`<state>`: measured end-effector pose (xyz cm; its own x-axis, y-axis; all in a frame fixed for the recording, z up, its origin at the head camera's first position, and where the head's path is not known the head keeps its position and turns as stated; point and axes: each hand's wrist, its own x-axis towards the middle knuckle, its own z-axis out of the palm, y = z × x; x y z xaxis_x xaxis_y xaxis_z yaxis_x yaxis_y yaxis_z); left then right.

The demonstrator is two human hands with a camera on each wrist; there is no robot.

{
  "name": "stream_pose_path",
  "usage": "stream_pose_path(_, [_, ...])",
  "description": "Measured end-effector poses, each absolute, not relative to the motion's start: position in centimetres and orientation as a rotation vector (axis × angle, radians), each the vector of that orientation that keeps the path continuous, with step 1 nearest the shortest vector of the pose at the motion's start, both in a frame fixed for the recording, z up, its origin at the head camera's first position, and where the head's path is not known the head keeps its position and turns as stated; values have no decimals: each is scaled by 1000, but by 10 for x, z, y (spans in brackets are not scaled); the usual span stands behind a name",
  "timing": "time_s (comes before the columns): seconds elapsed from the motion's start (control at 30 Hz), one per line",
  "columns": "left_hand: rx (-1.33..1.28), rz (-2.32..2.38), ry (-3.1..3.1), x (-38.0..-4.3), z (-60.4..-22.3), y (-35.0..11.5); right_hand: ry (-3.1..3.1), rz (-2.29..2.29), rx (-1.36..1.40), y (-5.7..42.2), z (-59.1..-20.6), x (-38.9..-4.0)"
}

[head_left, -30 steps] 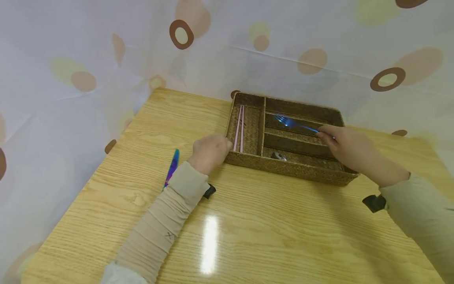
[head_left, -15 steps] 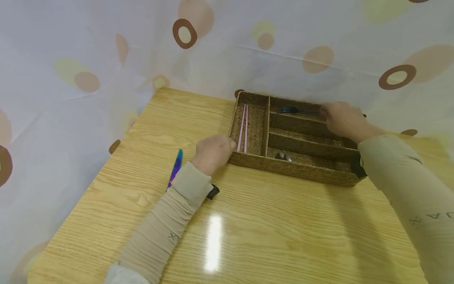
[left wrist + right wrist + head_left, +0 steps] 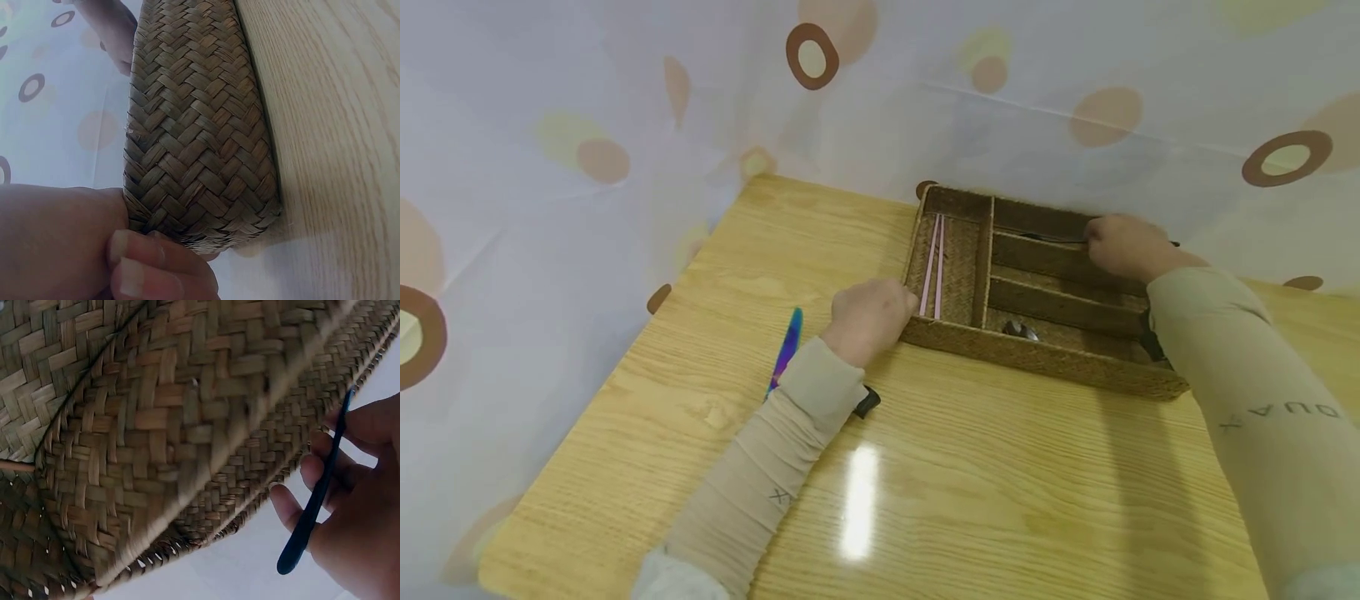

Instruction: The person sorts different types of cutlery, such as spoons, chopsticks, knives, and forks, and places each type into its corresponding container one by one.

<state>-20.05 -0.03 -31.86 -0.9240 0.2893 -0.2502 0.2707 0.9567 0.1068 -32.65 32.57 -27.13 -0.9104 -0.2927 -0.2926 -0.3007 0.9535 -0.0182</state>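
Observation:
A woven cutlery tray (image 3: 1037, 360) lies toward the back of the table. My left hand (image 3: 871, 317) grips its front left corner, the thumb and fingers at the woven wall (image 3: 197, 137) in the left wrist view. At the rear long compartment, my right hand (image 3: 1131, 246) holds a dark blue fork (image 3: 1054, 239) by its handle, which sticks out past the fingers (image 3: 287, 506) in the right wrist view. The fork's tine end points left, down behind the divider. Two pink chopsticks (image 3: 937, 275) lie in the left compartment. A spoon (image 3: 1021, 331) sits in the front compartment, partly hidden by the wall.
A rainbow-coloured knife (image 3: 787, 350) lies on the wooden table (image 3: 970, 492), left of the tray, its lower part hidden by my left sleeve. Behind the tray hangs a pale cloth (image 3: 895, 108) with brown ovals.
My right hand has carried the fork back from the middle of the tray to the rear compartment and lowered it, the tine end dropping lower. My left hand stays at the corner.

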Motion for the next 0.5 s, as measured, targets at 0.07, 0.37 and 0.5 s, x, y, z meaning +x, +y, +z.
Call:
stream_pose_path(0.07, [421,91,2847,-201,-318,0,2811,90,-437,326,-273,-328])
stream_pose_path(0.37, [393,103,2847,-201,-317,1,2744,128,-396,324,-283,-329])
stream_pose_path(0.5, [395,105,2843,-201,-316,0,2633,-18,-366,322,-286,-327])
